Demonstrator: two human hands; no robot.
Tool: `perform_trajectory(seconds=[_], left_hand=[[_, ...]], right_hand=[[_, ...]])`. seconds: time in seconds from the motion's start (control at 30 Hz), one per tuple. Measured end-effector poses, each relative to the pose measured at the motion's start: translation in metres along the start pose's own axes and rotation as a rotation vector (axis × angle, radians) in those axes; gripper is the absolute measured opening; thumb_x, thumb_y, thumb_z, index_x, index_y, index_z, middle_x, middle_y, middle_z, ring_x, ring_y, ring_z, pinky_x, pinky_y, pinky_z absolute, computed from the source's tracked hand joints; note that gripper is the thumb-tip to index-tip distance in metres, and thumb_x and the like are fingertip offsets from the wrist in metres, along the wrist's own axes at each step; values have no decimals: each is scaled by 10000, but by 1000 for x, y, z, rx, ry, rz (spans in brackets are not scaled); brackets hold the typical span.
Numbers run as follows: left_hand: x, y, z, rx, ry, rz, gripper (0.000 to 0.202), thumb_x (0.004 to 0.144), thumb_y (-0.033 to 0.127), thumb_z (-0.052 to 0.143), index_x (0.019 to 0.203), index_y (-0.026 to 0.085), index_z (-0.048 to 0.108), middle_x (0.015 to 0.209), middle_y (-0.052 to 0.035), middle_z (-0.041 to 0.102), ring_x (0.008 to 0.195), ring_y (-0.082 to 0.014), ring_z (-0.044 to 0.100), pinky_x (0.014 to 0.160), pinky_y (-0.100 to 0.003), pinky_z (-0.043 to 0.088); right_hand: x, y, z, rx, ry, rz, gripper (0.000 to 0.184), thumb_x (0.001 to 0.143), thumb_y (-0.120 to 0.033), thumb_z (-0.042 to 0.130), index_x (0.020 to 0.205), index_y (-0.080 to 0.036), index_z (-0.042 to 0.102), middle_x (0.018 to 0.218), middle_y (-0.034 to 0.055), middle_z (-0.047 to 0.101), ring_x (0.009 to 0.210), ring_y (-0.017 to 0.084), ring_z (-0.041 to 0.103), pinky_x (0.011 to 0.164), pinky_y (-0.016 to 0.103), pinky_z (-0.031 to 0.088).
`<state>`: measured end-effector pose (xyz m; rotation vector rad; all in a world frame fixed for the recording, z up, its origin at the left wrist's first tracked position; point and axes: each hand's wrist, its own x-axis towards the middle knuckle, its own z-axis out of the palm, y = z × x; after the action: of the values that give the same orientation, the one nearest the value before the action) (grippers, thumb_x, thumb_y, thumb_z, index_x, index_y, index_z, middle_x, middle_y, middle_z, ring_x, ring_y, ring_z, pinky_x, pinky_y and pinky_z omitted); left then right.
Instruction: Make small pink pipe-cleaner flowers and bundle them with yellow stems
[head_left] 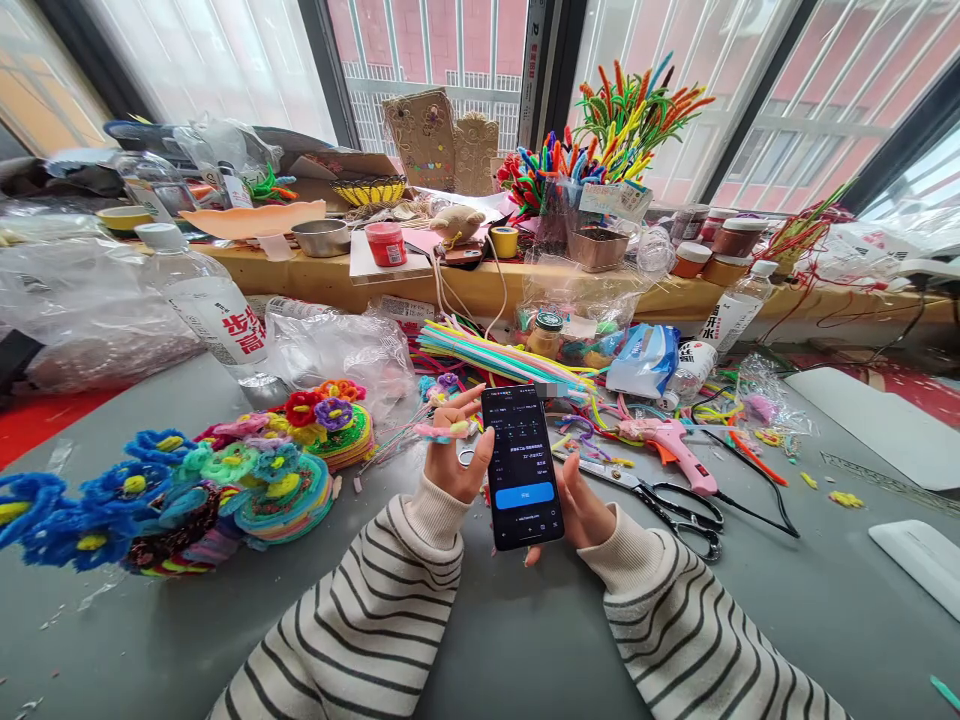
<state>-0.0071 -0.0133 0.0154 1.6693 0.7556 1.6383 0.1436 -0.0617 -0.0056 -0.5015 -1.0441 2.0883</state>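
Note:
A black smartphone (523, 465) with a lit screen and a blue button stands upright over the grey table (525, 640). My right hand (581, 510) cradles it from behind and below. My left hand (454, 450) is beside the phone's left edge, thumb touching the screen, its fingers pinching a small pipe-cleaner piece (442, 430) in pink, blue and yellow. Both arms wear striped sleeves.
Pipe-cleaner flowers (172, 490) lie in a pile at the left. Black scissors (675, 500) and a pink glue gun (675, 445) lie right of the phone. A bundle of pastel pipe cleaners (502, 360), plastic bottles (210, 310) and bags crowd the back, below a cluttered wooden shelf (480, 285).

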Motion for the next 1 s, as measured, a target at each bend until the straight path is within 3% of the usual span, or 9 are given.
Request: perform_trajectory(seconds=[0.1,0.2,0.37,0.6,0.87,1.0], left_hand=[[5,5,1,-501,14,-247,190,679,158,520,639,183,336,1117,-62,506,943,-219,534,849,-422,373],[8,11,0,-693,-5,-347,189,665,134,536,627,174,356,1112,-47,523,882,-206,567,835,-400,389],[6,16,-1,-749,-41,-364,202,646,120,542,631,180,349,1098,-56,541,910,-218,559,873,-420,348],[3,14,2,-717,-18,-402,223,615,115,573,631,171,358,1126,-80,519,1006,-272,492,871,-436,355],[3,17,1,-778,-14,-413,207,619,95,564,629,173,373,1104,-60,533,1038,-280,463,885,-459,344],[3,19,0,-791,-14,-418,185,632,78,538,630,170,377,1103,-65,532,1051,-272,454,905,-461,320]], right_hand=[[6,0,-1,100,19,38,752,711,-666,73,1151,-152,401,993,154,551,736,239,595,422,302,493],[13,1,-2,176,87,53,766,744,-606,-45,1081,-124,446,830,146,604,663,224,605,347,269,467],[18,3,-4,198,180,68,784,716,-642,-38,887,-104,506,596,101,604,379,155,550,225,201,365],[18,3,-6,180,317,30,704,713,-667,62,890,-139,492,517,51,582,299,130,499,197,176,305],[18,0,-2,184,273,-3,721,684,-700,94,891,-139,497,562,71,597,363,154,541,216,183,321],[16,-2,-1,172,220,9,531,710,-602,322,854,-127,510,580,63,601,385,138,540,232,162,326]])
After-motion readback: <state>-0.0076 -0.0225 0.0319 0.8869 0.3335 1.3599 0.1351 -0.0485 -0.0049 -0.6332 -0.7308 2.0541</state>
